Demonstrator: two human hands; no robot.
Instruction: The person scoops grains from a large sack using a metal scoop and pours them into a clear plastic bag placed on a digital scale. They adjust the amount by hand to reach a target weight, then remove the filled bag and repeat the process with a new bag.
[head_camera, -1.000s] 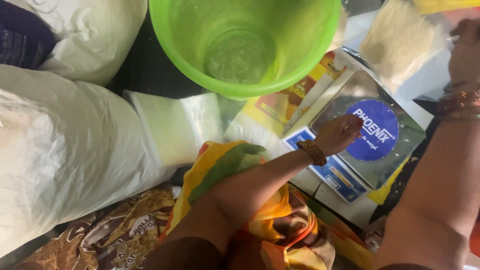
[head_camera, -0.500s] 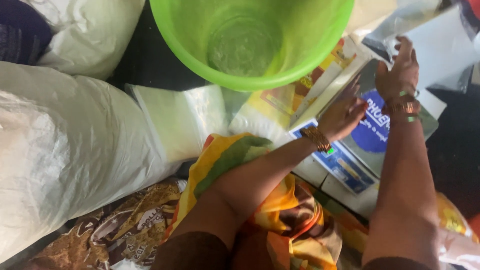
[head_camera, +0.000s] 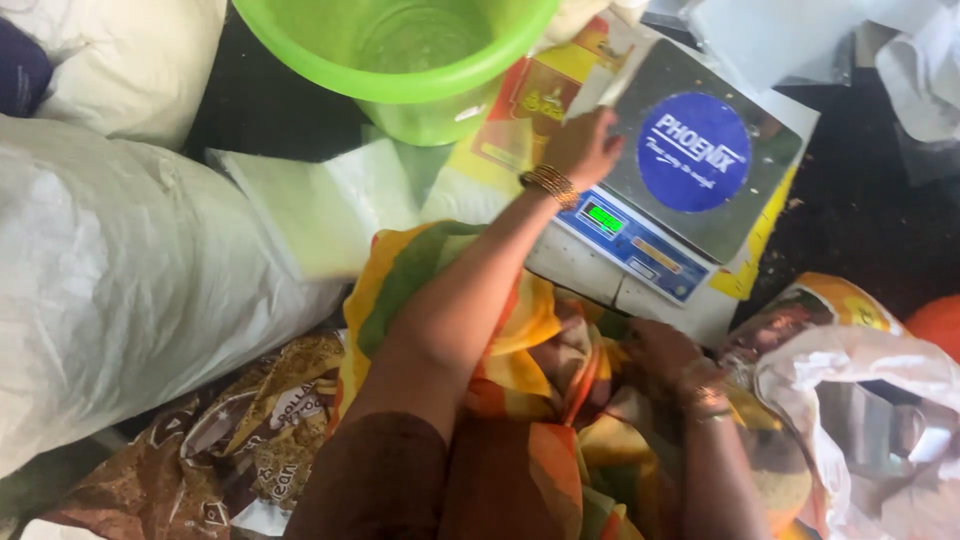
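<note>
1. A view from above, looking down at a person's two bare arms reaching over a small electronic weighing scale (head_camera: 690, 170). The scale has a bare steel platform with a round blue sticker, and a small lit green display (head_camera: 605, 217) on its front panel.
2. The left hand (head_camera: 585, 145) is stretched forward to the scale's left edge, touching the rim of the steel platform. Its fingers are curled down over the edge beside a pale sheet. Whether they grip anything cannot be told. A stack of gold bangles (head_camera: 550, 183) sits on that wrist.
3. The right hand (head_camera: 665, 350) lies just in front of the scale, low against a folded orange, yellow and green cloth (head_camera: 500, 330). Its fingers are tucked out of sight, so I cannot tell whether it is open or closed, or whether it holds anything.
4. Nothing rests on the scale's platform.
5. Behind and left of the scale stands a bright green plastic bucket (head_camera: 400, 50), which looks empty.
6. Flat yellow and red printed packets (head_camera: 520, 110) lie between the bucket and the scale, partly tucked under the scale.
7. Well left of the scale lie large white woven sacks (head_camera: 120, 280), full and rounded.
8. In front of the scale and to its left is a crumpled brown printed bag (head_camera: 230, 440).
9. To the right of the scale, in front, is an open white plastic bag (head_camera: 860, 400), close to the right wrist.
</note>
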